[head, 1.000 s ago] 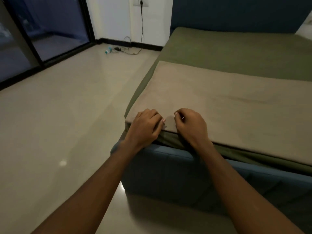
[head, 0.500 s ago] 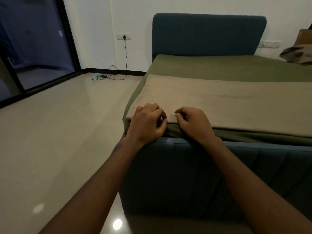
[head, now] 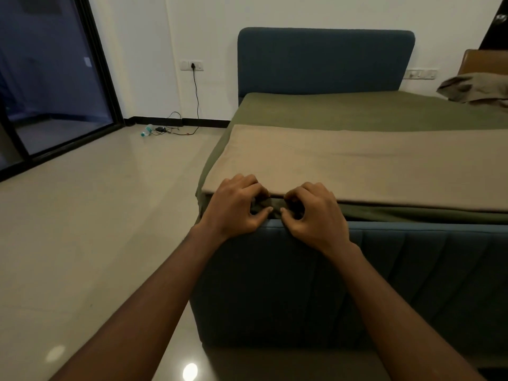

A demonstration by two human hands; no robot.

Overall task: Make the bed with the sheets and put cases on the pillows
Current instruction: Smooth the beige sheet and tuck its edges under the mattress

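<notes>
Bare floor (head: 96, 215) lies open left of the blue bed (head: 302, 284), whose mattress wears a green sheet (head: 357, 114) with a smooth tan sheet (head: 357, 166) spread over its near half. At the foot edge's left corner, the left hand (head: 236, 207) and right hand (head: 313, 213) sit almost touching, each grip pinching bunched green sheet beneath the tan edge.

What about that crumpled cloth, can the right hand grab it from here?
Probably not. The right hand grips the green sheet at the bed's foot; the crumpled cloth lies far off at the head end.
</notes>
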